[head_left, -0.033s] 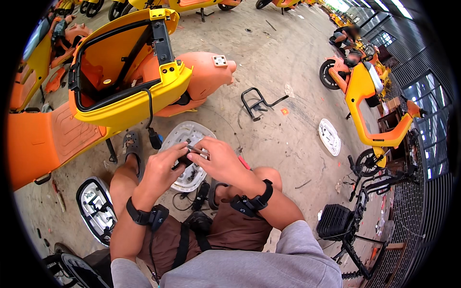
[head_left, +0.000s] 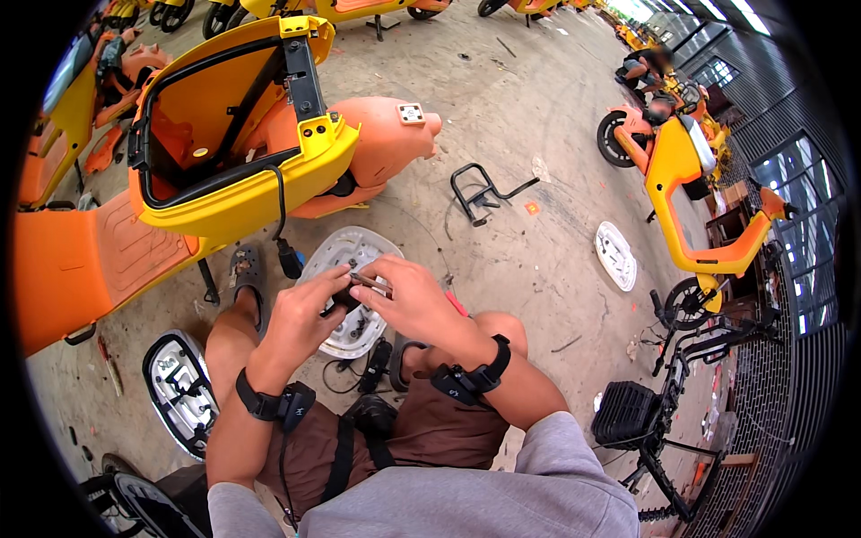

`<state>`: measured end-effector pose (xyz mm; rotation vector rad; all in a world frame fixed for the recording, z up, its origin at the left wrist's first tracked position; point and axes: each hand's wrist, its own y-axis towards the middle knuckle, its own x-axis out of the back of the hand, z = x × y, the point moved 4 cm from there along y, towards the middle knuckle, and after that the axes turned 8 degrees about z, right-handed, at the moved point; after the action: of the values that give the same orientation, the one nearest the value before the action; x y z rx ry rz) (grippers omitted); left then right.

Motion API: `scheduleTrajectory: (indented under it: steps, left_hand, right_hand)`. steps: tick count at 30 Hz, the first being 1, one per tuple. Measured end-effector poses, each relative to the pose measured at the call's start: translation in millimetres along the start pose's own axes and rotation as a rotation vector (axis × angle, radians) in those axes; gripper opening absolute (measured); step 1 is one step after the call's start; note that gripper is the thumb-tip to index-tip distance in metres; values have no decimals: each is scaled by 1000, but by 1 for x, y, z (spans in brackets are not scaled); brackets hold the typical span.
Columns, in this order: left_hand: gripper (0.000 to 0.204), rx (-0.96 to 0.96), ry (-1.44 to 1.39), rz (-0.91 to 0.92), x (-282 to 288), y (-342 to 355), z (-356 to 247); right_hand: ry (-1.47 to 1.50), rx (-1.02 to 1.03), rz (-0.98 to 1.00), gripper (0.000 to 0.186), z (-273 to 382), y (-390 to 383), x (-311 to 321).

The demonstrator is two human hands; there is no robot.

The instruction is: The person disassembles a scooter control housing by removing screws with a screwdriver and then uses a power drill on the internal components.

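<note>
My left hand [head_left: 311, 314] has its fingers curled round a small dark part [head_left: 342, 305] above a white plastic shell [head_left: 377, 242] on the floor, which holds small hardware. My right hand [head_left: 399, 291] grips a thin metal piece [head_left: 369, 282], perhaps a tool, against the dark part; fingertips of both hands nearly meet, and exact contacts are partly hidden. A black cable with a blue-and-black end [head_left: 289, 260] hangs from the yellow-and-orange scooter body [head_left: 242, 206] just ahead-left. Below the white shell lie black wired parts [head_left: 375, 363].
A second white shell [head_left: 179, 386] lies left, another [head_left: 614, 255] right. A bent black frame [head_left: 484, 193] lies ahead. A yellow scooter [head_left: 682, 206] and stripped black frame [head_left: 673, 403] stand right; a person [head_left: 641, 67] crouches far back. More scooters [head_left: 368, 9] line the background.
</note>
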<state>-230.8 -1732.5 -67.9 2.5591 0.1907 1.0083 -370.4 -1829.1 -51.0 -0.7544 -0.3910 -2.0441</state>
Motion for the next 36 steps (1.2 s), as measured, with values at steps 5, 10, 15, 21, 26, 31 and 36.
scheduleTrajectory:
  steps: [5, 10, 15, 21, 26, 31, 36]
  left_hand:
    - [36, 4, -19, -2, 1, 0, 1]
    - [35, 2, -8, 13, -2, -2, 4]
    - [35, 20, -5, 23, -1, -2, 2]
    - [37, 27, -14, 33, -4, -4, 7]
    - [39, 21, 10, 41, -5, -5, 9]
    - [44, 148, -265, -44, 0, -4, 9]
    - [44, 336, -606, -73, 4, 2, 10]
  right_hand:
    - [49, 117, -22, 20, 3, -1, 1]
    - [-20, 19, 3, 19, 1, 1, -3]
    - [5, 30, -7, 20, -2, 1, -5]
    - [-9, 38, -26, 20, 0, 1, -4]
    - [-18, -45, -22, 18, -4, 1, -11]
    - [414, -274, -11, 23, 3, 3, 4]
    - [542, -87, -250, 24, -1, 1, 12]
